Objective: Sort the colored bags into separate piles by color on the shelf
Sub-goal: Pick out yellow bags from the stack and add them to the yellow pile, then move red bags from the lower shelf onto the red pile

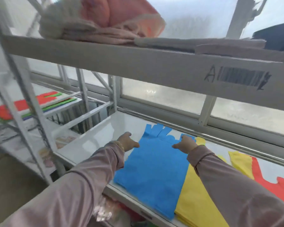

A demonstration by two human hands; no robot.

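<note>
A pile of blue bags lies flat on the white shelf, handles toward the window. Beside it on the right lies a pile of yellow bags, and further right a red bag partly under my right sleeve. My left hand reaches over the blue pile's far left corner, thumb out, fingers spread, holding nothing. My right hand hovers over the blue pile's far right corner near the handles, also spread and empty. Whether the fingertips touch the bags cannot be told.
An upper shelf beam with a barcode label hangs close above the hands; folded pink and beige cloths lie on it. A frosted window closes the back. On the left, a neighbouring rack holds mixed red, green and blue bags.
</note>
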